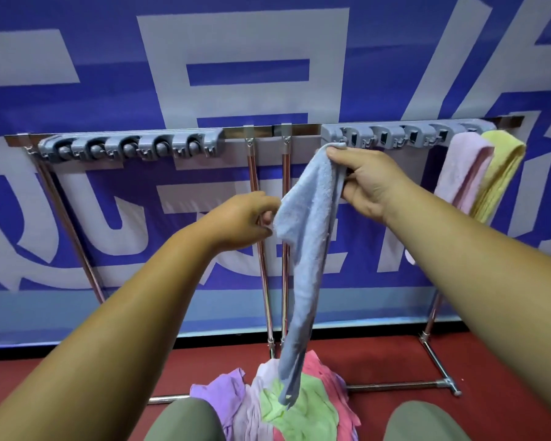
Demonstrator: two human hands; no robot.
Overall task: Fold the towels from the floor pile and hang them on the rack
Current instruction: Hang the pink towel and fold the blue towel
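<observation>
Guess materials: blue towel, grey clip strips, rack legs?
Blue towel: soft looped terry, matte, fuzzy nap, likely cotton or microfibre. Grey clip strips: moulded plastic by the look, dull even grey. Rack legs: metal tube, polished chrome or steel, bright highlights.

Light blue towel [303, 249]: terry cloth, hanging long and narrow, top corner pinched just below the rack's right grey clip strip [404, 135], left edge held out lower down, bottom end dangling onto the floor pile [287, 405].

Floor pile: crumpled towels in purple, lilac, green and pink, heaped on the red floor at the foot of the rack's centre posts.

Rack [268, 218]: chrome tube frame, two grey clip strips along the top rail.

Pink towel [465, 173] and yellow towel [500, 173]: folded, draped side by side at the right end, touching.
</observation>
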